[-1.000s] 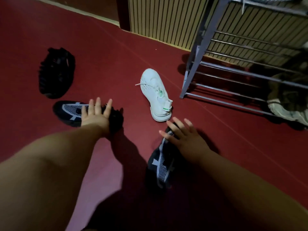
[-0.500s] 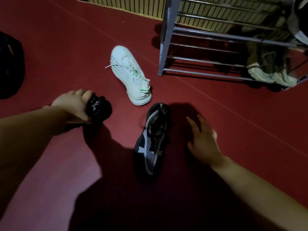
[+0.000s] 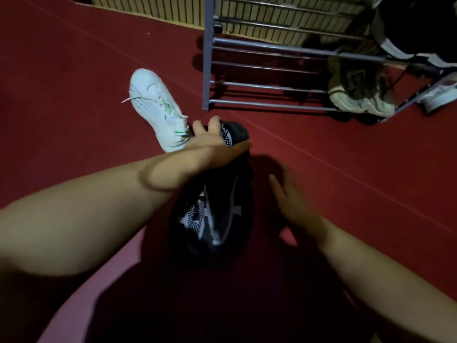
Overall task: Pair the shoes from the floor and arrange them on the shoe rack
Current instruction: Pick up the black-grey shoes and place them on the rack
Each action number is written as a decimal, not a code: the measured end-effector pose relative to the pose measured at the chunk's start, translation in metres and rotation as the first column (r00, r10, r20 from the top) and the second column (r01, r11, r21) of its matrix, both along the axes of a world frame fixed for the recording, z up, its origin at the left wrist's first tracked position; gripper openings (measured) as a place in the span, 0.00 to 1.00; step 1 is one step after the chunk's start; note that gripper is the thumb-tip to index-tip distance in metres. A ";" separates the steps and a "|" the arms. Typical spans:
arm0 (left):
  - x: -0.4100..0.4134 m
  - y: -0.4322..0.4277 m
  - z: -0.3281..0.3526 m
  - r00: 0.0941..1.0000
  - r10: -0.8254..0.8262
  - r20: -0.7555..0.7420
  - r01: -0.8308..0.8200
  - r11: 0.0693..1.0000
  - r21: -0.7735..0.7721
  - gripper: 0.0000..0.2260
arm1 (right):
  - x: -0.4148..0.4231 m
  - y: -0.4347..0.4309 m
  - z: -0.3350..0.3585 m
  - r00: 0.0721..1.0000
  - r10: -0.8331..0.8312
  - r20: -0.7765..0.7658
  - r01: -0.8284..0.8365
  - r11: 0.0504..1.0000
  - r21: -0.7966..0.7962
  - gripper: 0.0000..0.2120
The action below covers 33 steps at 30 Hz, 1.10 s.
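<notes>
Down on the red carpeted floor (image 3: 346,181) right below me, the pair of black-and-white mesh knit trainers (image 3: 215,219) sits side by side, long axes running from me out toward the grey metal-bar shoe rack (image 3: 208,58). In this shadow I cannot tell toe from heel. My left hand (image 3: 210,139) has its fingers curled over the far end of one trainer. My right hand (image 3: 289,194) hovers flat and empty just beside the pair. I judge the pairing step is in hand; next I need a grip on both trainers for the lift to the rack. A white lace-up trainer (image 3: 158,107) lies slanted just to the left.
</notes>
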<state>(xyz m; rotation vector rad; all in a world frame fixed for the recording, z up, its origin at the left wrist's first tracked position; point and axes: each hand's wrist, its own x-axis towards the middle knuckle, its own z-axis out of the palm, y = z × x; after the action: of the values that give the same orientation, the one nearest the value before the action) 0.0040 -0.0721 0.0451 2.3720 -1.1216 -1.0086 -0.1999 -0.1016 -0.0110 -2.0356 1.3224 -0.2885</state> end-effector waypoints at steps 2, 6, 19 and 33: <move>-0.013 -0.005 -0.013 0.998 0.008 -0.069 -0.010 1.000 -0.023 0.39 | -0.009 0.009 0.000 0.974 -0.177 0.143 0.132 0.952 0.277 0.22; -0.013 0.015 -0.037 0.955 -0.147 0.258 0.190 0.970 -0.153 0.31 | -0.020 0.032 -0.010 0.967 -0.205 0.152 0.099 0.850 0.517 0.31; -0.022 0.124 -0.067 0.958 -0.278 0.076 0.249 0.930 0.271 0.59 | 0.015 0.067 -0.028 0.836 0.411 -0.365 -0.414 0.907 0.074 0.33; -0.045 0.150 -0.095 0.944 -0.214 0.252 0.160 0.962 0.220 0.49 | 0.022 0.065 -0.025 0.822 0.410 -0.396 -0.401 0.909 0.111 0.36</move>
<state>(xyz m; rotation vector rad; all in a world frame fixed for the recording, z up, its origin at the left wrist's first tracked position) -0.0414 0.0775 -0.0503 2.6666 -1.4316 -0.9058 -0.1775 -0.0362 -0.0358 -2.3787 1.0656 0.3719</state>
